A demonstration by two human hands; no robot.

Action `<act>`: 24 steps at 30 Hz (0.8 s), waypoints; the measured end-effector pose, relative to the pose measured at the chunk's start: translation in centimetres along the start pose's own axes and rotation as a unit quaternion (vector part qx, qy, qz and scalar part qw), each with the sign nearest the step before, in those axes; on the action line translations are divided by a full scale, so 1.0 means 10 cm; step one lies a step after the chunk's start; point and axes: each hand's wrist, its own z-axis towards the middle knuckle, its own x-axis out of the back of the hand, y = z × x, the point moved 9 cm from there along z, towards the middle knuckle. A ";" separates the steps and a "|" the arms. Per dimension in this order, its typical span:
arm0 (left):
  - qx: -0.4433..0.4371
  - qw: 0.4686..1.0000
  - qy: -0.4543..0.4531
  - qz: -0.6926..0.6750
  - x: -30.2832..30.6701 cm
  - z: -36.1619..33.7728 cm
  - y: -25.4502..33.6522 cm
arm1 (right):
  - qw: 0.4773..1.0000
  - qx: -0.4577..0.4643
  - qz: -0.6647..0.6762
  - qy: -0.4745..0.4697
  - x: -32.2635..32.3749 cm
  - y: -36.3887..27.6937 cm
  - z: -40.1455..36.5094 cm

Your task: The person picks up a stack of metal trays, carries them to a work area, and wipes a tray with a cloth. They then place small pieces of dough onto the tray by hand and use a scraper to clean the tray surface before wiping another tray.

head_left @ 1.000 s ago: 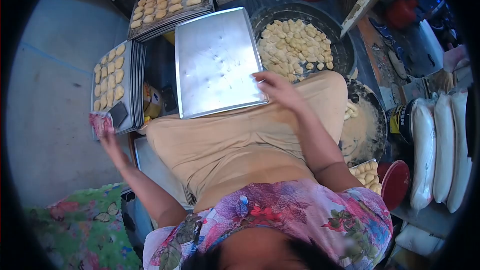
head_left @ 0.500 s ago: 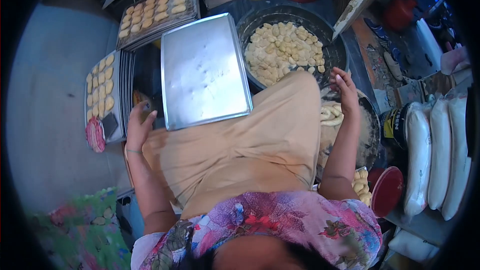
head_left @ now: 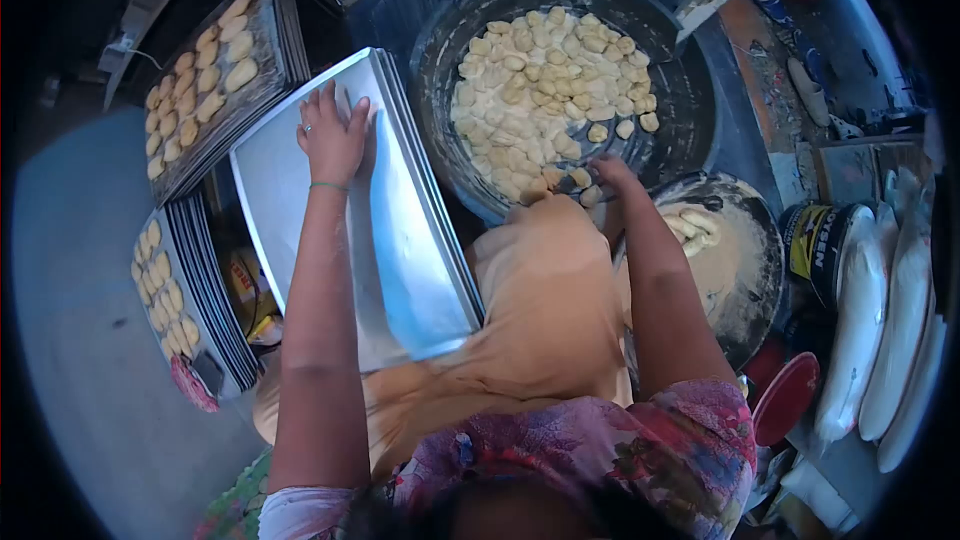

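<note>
My left hand lies on the upper part of an empty silver tray, fingers spread. The tray rests on my lap, and several tray edges show at its right side. My right hand reaches down into the near edge of a large dark basin; its fingers are bent beside some dough pieces and partly hidden, so its hold is unclear. Many pale dough pieces dusted with flour lie in the basin.
Stacked trays of shaped dough stand at the upper left, with another stack below. A floured round pan holds dough strands at the right. Beyond it are a black tin, a red container and long plastic-wrapped packs.
My left hand has moved up onto the tray. My right hand has moved left and down into the basin. The view has shifted, and the silver tray appears farther left with stacked edges showing.
</note>
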 end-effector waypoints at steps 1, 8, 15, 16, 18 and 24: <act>-0.004 1.000 0.006 0.016 -0.11 0.07 0.05 | 0.997 -0.009 -0.076 0.027 0.02 0.01 0.07; -0.043 0.996 0.047 0.058 -0.27 0.24 0.46 | 0.991 -0.044 -0.122 0.021 -0.71 -0.45 0.44; -0.049 0.997 0.028 0.054 -0.31 0.24 0.46 | 0.951 0.232 -0.177 -0.105 -0.82 -2.27 -0.21; -0.048 0.997 0.027 0.054 -0.31 0.24 0.46 | 0.935 0.273 -0.223 -0.024 -0.56 -2.51 -0.18; -0.047 0.997 0.027 0.061 -0.32 0.23 0.45 | 0.895 0.285 -0.258 0.225 0.38 -3.14 -0.50; -0.031 0.995 0.020 0.090 -0.35 0.24 0.45 | 0.623 0.332 -0.369 0.605 2.49 -4.15 -1.55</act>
